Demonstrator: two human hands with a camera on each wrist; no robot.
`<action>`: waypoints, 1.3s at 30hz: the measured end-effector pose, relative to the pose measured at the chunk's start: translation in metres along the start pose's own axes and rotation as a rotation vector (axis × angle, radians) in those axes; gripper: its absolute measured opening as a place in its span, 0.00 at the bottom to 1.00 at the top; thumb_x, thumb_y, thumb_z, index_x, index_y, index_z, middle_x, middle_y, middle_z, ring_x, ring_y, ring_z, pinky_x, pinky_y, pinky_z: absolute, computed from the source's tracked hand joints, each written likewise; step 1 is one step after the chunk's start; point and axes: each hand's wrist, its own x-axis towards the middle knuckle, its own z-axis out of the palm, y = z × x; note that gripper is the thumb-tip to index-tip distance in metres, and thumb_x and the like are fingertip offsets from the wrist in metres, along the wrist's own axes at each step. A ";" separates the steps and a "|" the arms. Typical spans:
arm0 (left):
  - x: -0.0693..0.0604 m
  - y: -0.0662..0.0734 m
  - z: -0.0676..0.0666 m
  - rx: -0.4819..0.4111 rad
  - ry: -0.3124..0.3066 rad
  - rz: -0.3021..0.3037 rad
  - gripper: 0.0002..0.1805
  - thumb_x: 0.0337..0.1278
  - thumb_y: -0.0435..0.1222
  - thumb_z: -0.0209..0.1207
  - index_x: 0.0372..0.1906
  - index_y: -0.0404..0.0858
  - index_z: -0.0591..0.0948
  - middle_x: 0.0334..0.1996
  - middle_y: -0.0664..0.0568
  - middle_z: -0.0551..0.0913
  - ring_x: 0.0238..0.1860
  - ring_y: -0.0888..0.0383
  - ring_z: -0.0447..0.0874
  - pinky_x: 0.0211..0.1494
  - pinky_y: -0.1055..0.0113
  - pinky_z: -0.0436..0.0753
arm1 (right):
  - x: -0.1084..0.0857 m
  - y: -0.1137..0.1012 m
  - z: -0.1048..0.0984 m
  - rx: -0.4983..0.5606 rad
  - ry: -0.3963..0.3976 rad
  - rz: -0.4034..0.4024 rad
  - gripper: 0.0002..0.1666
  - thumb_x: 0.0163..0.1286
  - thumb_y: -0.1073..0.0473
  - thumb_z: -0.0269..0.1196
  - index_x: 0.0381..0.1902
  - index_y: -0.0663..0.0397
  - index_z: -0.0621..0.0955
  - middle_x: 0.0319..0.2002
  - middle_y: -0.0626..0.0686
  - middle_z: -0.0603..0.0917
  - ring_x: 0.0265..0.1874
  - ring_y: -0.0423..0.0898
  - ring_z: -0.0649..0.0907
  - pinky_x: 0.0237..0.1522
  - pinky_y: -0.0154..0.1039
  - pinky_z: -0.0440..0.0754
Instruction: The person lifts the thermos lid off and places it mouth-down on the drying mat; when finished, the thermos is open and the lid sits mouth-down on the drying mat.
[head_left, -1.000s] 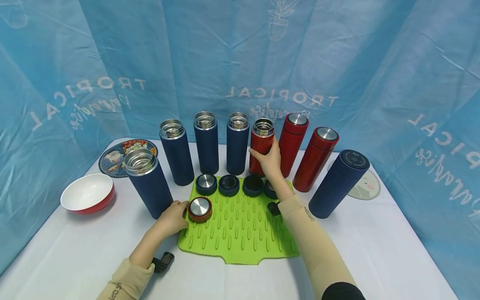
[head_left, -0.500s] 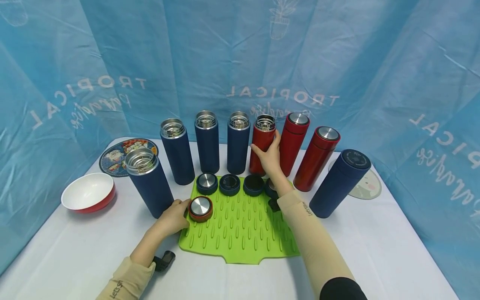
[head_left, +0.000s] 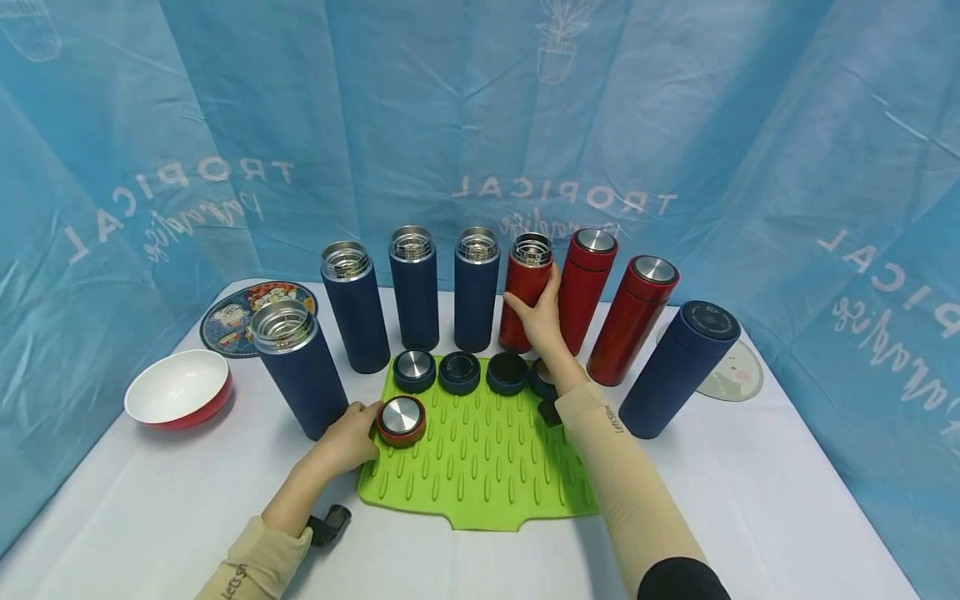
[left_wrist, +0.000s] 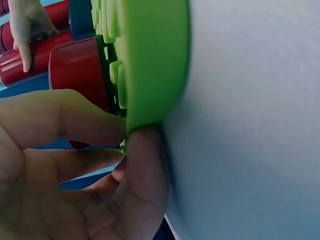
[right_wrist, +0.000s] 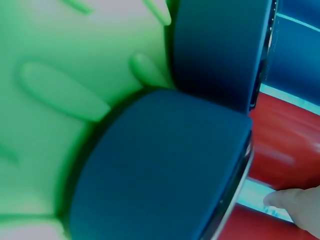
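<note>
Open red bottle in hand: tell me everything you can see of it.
The red bottle stands upright, lidless, beyond the mat, between a blue bottle and a capped red bottle. Its body is glossy; its bare, ringed neck looks like shiny steel. The right hand grips its body. Contact with its neighbours is unclear.

White-clothed table (head_left: 416,562). Green mat (head_left: 480,467), left edge pinched by left hand (head_left: 345,440). Left of that hand: bowl (head_left: 177,390); farther back, patterned disc (head_left: 238,311). I count four open blue bottles (head_left: 414,300) from there across to right hand (head_left: 542,321), which grips open red bottle (head_left: 523,287); rightward, two lidded red bottles (head_left: 585,287), lidded blue bottle (head_left: 671,379), pale disc (head_left: 732,373).
</note>
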 end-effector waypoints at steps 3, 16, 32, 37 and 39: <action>0.000 -0.001 0.002 -0.002 -0.001 0.000 0.41 0.38 0.22 0.58 0.65 0.24 0.60 0.47 0.34 0.68 0.37 0.46 0.70 0.35 0.60 0.72 | 0.000 0.005 0.000 -0.033 0.023 -0.011 0.56 0.61 0.54 0.64 0.72 0.40 0.38 0.68 0.55 0.55 0.65 0.51 0.62 0.62 0.52 0.62; 0.001 -0.001 0.003 -0.002 0.000 0.017 0.40 0.36 0.22 0.57 0.64 0.24 0.62 0.44 0.35 0.69 0.36 0.46 0.70 0.33 0.62 0.71 | -0.023 -0.006 -0.001 -0.156 0.078 0.023 0.56 0.62 0.49 0.63 0.72 0.30 0.36 0.71 0.53 0.51 0.67 0.51 0.59 0.62 0.56 0.61; 0.002 -0.003 -0.001 0.012 -0.003 0.038 0.40 0.38 0.24 0.58 0.64 0.22 0.60 0.44 0.35 0.68 0.38 0.46 0.70 0.38 0.57 0.73 | -0.060 -0.021 -0.016 -0.159 0.248 -0.085 0.45 0.64 0.54 0.60 0.72 0.38 0.50 0.65 0.55 0.62 0.62 0.51 0.64 0.59 0.50 0.66; 0.000 -0.002 -0.001 0.006 -0.013 0.028 0.41 0.38 0.24 0.58 0.65 0.22 0.59 0.45 0.34 0.68 0.39 0.45 0.70 0.39 0.56 0.73 | -0.063 -0.022 -0.016 -0.243 0.384 -0.141 0.45 0.63 0.54 0.60 0.72 0.39 0.51 0.68 0.54 0.56 0.65 0.49 0.57 0.62 0.55 0.60; 0.000 -0.002 -0.001 0.004 -0.017 0.026 0.40 0.38 0.23 0.58 0.65 0.22 0.59 0.45 0.34 0.68 0.39 0.45 0.70 0.39 0.57 0.73 | -0.063 -0.023 -0.016 -0.258 0.405 -0.137 0.47 0.63 0.54 0.61 0.72 0.37 0.48 0.70 0.53 0.50 0.68 0.49 0.52 0.64 0.57 0.55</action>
